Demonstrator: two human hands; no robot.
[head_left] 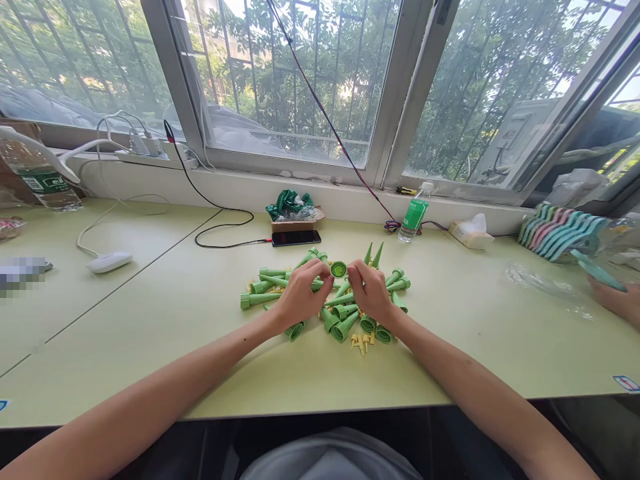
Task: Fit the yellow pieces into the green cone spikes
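Note:
A heap of green plastic cone spikes [280, 287] and small yellow fittings [361, 342] lies in the middle of the pale green table [200, 347]. My left hand [300, 295] is over the heap, its fingers pinched on a green cone spike [339, 269] whose round open end faces me. My right hand [369, 292] sits just right of that spike, fingers curled toward it; what they pinch is hidden. Both hands almost meet above the pile.
A black phone [296, 237] on a cable lies behind the pile, with a green bag [290, 204] in a box. A bottle [414, 219] and tissues [469, 232] stand at the back right. Another person's hand [617, 299] is at the far right beside stacked coloured items [560, 230]. A white mouse [109, 261] lies left.

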